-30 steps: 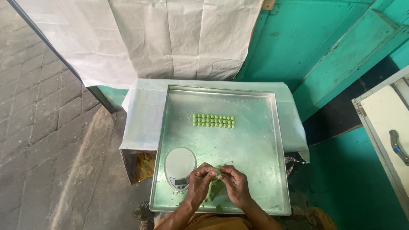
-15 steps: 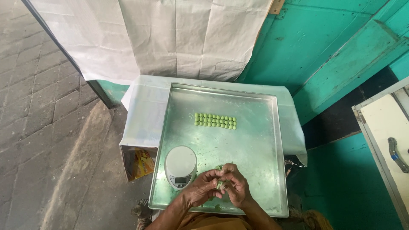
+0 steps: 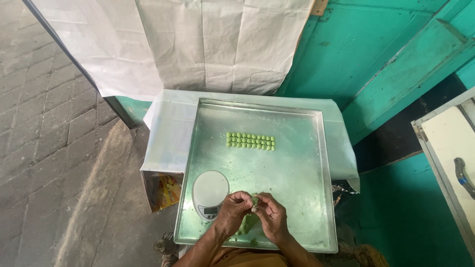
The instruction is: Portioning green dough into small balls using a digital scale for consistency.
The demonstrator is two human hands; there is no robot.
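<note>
A small food-making spot by a street: a brick floor [image 3: 54, 148], green painted walls [image 3: 356, 59], a big metal tray [image 3: 297, 183] and a little kitchen scale [image 3: 210, 193].

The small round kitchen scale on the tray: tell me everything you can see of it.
The kitchen scale is small and white, plastic by the look, with a round flat weighing plate and a narrow front lip holding a little grey display; any reading is too small to make out. Nothing lies on the plate. It sits flat in the near left corner of the metal tray, display toward the person. The left hand is right beside its near right edge, possibly overlapping it; whether they touch cannot be told.
</note>
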